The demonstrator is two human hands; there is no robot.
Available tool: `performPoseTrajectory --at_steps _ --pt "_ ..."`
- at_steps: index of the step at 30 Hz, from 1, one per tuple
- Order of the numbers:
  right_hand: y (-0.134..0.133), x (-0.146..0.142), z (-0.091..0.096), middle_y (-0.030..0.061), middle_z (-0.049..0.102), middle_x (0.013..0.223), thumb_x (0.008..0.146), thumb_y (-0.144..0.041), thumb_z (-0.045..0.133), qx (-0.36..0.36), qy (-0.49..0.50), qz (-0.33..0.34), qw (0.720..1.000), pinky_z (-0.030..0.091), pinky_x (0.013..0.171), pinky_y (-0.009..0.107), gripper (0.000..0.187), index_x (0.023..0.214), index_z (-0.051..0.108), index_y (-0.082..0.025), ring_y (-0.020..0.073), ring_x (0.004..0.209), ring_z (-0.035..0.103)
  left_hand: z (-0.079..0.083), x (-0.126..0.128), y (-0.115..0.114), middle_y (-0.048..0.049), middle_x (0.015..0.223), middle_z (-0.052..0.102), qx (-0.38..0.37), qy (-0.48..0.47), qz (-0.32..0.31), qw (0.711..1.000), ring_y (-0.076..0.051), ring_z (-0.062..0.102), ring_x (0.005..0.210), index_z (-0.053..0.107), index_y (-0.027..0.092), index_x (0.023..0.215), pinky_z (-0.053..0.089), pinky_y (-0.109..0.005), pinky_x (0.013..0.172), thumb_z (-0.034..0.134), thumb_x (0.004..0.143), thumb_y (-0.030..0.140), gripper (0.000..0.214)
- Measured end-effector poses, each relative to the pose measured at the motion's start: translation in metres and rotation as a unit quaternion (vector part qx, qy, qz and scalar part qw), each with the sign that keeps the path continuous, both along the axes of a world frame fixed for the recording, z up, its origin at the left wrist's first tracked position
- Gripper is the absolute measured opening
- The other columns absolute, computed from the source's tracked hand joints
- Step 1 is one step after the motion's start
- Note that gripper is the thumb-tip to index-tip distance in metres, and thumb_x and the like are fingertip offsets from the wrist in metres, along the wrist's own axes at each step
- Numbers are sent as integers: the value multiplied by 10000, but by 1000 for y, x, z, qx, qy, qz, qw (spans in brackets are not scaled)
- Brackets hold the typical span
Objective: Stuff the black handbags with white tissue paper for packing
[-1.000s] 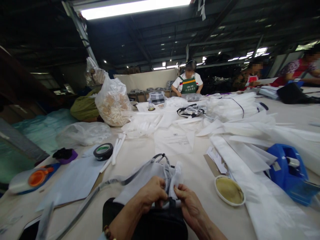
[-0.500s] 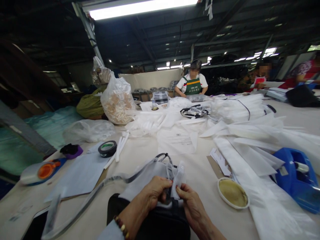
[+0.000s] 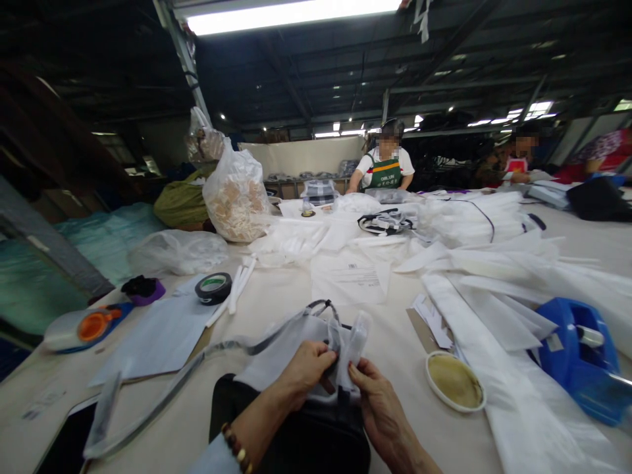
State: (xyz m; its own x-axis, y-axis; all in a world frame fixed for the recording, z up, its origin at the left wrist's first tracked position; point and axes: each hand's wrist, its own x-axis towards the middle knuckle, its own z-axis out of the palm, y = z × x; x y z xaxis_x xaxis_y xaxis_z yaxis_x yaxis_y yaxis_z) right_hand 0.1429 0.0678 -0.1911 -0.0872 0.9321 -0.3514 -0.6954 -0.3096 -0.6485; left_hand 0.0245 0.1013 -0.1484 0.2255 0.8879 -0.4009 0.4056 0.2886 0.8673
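Observation:
A black bag [image 3: 291, 441] lies at the table's near edge, with a white sheet [image 3: 281, 349] over its upper part. My left hand [image 3: 307, 370] is closed on the dark strap near the bag's top; the fingertips are partly hidden. Pinched between thumb and fingers of my right hand [image 3: 372, 388] is a translucent white plastic wrap [image 3: 354, 345] around that strap. A long strap [image 3: 182, 388] in clear plastic curves away to the left, and a thin dark handle loop [image 3: 323, 304] rises behind my hands.
To the left are black tape [image 3: 213, 288], a grey-white board [image 3: 158, 342], an orange-cored tape roll [image 3: 93, 324] and a phone [image 3: 69, 438]. A round shallow dish [image 3: 455, 382], white plastic sheets [image 3: 498, 368] and a blue tape dispenser [image 3: 577, 355] lie right. A co-worker [image 3: 385, 164] stands across the table.
My left hand has shifted slightly up and left along the strap, its fingers a little farther from my right hand. The right hand keeps its pinch. The view has tilted slightly.

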Motion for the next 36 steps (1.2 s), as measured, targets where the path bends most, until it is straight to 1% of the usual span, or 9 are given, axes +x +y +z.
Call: performPoseTrajectory --at_steps 3,8,13,16,19,22,27,33,36 --pt "-2 0 1 5 655 652 436 -334 850 2 9 -6 1000 436 610 221 391 743 686 -157 122 615 561 2 -7 -1 13 544 479 56 85 -49 994 -120 463 473 493 162 592 344 -246 489 442 726 272 181" --pt "3 -3 -7 -13 631 587 395 -314 861 -13 30 -39 999 448 607 228 356 661 671 -170 122 594 560 11 -17 -7 39 507 356 142 201 -129 961 -115 374 518 379 181 506 253 -251 532 462 739 234 253" --pt "12 -8 -14 -12 635 572 338 -288 872 -34 50 -58 997 439 541 215 370 610 657 -162 105 531 543 16 -17 -12 42 507 332 166 249 -182 937 -113 368 523 404 180 516 240 -235 517 417 780 257 275" --pt "15 -9 -16 -12 636 560 325 -279 874 -41 58 -63 996 437 530 206 375 608 660 -158 95 510 539 16 -15 -11 37 506 380 169 270 -196 928 -113 408 530 464 179 526 262 -222 507 388 793 252 287" --pt "16 -10 -17 -10 643 568 334 -292 870 -41 59 -64 995 437 526 217 376 622 665 -163 108 516 548 15 -10 -11 23 525 486 172 304 -189 918 -126 487 558 549 182 553 295 -227 519 407 802 340 327" --pt "15 -11 -19 -10 645 570 351 -312 866 -41 54 -62 996 435 527 230 382 646 673 -165 120 517 551 14 2 -15 -32 646 614 170 363 -137 906 -193 586 680 632 171 668 353 -258 575 458 775 473 365" --pt "15 -11 -21 -25 639 562 356 -350 859 -38 43 -64 996 439 567 233 366 619 667 -183 128 552 559 15 20 -22 -75 737 677 148 434 -56 887 -245 640 757 664 169 772 389 -299 609 442 801 447 357" --pt "12 -8 -15 -11 659 626 422 -343 840 -9 35 -40 999 442 666 238 349 683 691 -167 147 653 576 14 24 -23 -35 736 688 160 460 -56 871 -217 645 757 661 206 728 377 -299 620 427 830 387 313" --pt "9 -2 -11 14 670 678 506 -370 813 13 41 4 999 437 721 254 338 725 694 -141 166 719 591 11 24 -25 -37 766 686 182 468 -81 861 -227 639 786 656 201 762 375 -337 691 390 864 330 312"
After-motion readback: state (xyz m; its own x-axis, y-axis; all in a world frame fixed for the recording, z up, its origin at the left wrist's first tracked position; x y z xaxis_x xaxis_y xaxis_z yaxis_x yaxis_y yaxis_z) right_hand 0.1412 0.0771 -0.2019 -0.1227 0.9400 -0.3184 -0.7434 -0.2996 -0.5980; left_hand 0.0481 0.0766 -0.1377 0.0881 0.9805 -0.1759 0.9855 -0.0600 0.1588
